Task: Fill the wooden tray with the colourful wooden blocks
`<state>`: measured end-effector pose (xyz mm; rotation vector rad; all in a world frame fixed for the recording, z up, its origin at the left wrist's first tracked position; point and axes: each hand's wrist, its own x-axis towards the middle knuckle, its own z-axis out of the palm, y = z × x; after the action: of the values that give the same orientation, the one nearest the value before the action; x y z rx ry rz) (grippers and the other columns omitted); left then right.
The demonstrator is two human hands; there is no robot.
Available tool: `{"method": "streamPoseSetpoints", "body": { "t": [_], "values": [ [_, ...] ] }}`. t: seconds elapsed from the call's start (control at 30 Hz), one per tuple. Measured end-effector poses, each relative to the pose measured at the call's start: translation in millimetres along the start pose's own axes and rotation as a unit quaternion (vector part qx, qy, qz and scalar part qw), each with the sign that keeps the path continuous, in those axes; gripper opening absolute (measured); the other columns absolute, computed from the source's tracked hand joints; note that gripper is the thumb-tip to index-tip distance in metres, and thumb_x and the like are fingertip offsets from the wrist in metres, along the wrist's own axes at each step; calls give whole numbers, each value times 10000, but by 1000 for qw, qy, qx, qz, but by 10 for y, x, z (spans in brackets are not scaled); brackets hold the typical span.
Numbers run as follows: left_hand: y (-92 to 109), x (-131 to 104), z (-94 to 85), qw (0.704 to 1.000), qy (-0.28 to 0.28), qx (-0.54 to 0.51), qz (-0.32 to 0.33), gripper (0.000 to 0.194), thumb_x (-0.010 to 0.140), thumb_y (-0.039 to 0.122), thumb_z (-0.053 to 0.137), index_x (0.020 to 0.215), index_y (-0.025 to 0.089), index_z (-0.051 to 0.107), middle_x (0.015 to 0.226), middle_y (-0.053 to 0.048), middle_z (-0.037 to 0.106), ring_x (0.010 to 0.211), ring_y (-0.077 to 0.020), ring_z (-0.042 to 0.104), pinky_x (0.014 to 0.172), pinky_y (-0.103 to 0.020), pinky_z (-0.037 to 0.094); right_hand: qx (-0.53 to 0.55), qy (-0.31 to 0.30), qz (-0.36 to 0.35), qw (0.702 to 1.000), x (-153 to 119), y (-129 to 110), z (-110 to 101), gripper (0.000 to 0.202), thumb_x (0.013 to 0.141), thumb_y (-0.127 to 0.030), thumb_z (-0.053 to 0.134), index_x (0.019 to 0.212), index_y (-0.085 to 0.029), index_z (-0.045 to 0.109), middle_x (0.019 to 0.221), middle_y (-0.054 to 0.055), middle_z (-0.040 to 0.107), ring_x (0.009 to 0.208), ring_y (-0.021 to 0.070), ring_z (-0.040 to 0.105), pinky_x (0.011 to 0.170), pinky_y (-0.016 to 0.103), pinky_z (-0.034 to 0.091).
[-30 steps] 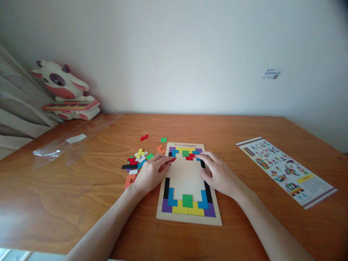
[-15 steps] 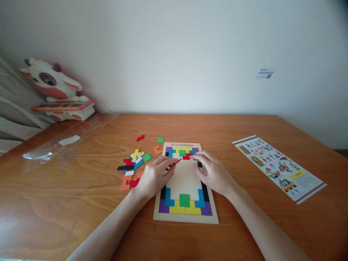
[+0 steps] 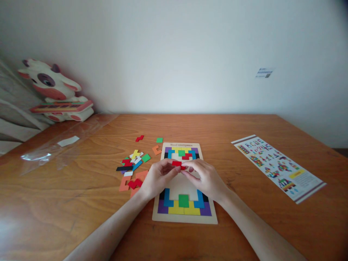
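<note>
A wooden puzzle board (image 3: 185,219) lies before me, with purple, yellow, blue, black and green pieces along its two ends and sides. Over its middle, my left hand (image 3: 160,177) and my right hand (image 3: 208,177) pinch one red puzzle piece (image 3: 177,164) between their fingertips. Part of that piece is covered by the fingers. Another red piece (image 3: 187,156) sits in the board's upper part, just below a green square (image 3: 181,153). Toward the lower end lies a second green square (image 3: 183,201), between two blue pieces.
Loose coloured pieces (image 3: 146,157) are heaped left of the board. A printed sheet (image 3: 280,168) lies at the right. Clear plastic packaging (image 3: 49,154) is on the left, and a cow-shaped toy keyboard (image 3: 62,105) stands at the far left corner by the wall.
My right hand has left the red piece set on the board and come down and left to the red piece in my left hand. That held piece now faces me more flatly.
</note>
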<state>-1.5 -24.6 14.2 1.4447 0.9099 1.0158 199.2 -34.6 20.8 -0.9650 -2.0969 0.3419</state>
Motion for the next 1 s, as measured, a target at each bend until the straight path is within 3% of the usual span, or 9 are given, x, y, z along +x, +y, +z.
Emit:
{"method": "streamPoseSetpoints", "body": {
  "t": [0.2, 0.33, 0.47, 0.63, 0.8, 0.93, 1.0],
  "values": [
    [27, -47, -12, 983, 24, 161, 88, 169, 890, 319, 673, 1004, 207, 729, 993, -61, 705, 911, -173, 682, 775, -289, 594, 9, 21, 5, 1000, -6, 57, 4, 77, 931, -178, 602, 950, -233, 651, 870, 29, 707, 808, 170, 682, 729, 314, 574],
    [44, -67, -49, 934, 47, 301, 186, 131, 886, 272, 684, 988, 222, 749, 946, -56, 671, 886, -163, 660, 796, -293, 572, -30, 26, -38, 998, 11, 42, -37, 158, 923, -120, 574, 980, -228, 674, 931, 49, 707, 885, 177, 681, 809, 329, 578],
    [33, -52, -99, 892, 59, 360, 267, 115, 900, 223, 664, 975, 206, 749, 916, -57, 672, 838, -148, 658, 762, -273, 567, -32, 22, -55, 998, 8, 31, -51, 181, 934, -145, 571, 1013, -235, 706, 928, 54, 701, 874, 176, 678, 806, 331, 580],
    [57, -47, -118, 878, 55, 360, 311, 90, 884, 175, 670, 952, 196, 726, 938, -52, 718, 841, -147, 685, 783, -267, 573, 112, -4, 37, 993, 6, 17, -21, 151, 930, -215, 614, 1026, -246, 726, 968, 37, 738, 841, 150, 689, 777, 297, 586],
    [64, -79, -92, 908, 31, 329, 259, 95, 902, 203, 645, 960, 197, 719, 922, -55, 741, 819, -147, 701, 772, -253, 578, 223, -38, 152, 962, 12, 14, -35, 145, 894, -299, 670, 1010, -246, 740, 929, 24, 754, 823, 149, 690, 784, 297, 578],
    [32, -98, -57, 972, 28, 208, 109, 208, 895, 292, 662, 1077, 193, 673, 871, -38, 737, 754, -142, 702, 715, -250, 584, 250, -36, 173, 952, 12, 30, -56, 203, 879, -351, 690, 1053, -254, 730, 977, 36, 726, 855, 158, 666, 792, 317, 561],
    [23, -98, -42, 988, 23, 146, 52, 258, 882, 335, 677, 1089, 183, 656, 878, -42, 738, 774, -150, 706, 711, -251, 583, 262, -34, 189, 946, 16, 38, -58, 193, 891, -376, 675, 1030, -253, 730, 1006, 42, 723, 895, 165, 669, 804, 323, 555]
  ]
}}
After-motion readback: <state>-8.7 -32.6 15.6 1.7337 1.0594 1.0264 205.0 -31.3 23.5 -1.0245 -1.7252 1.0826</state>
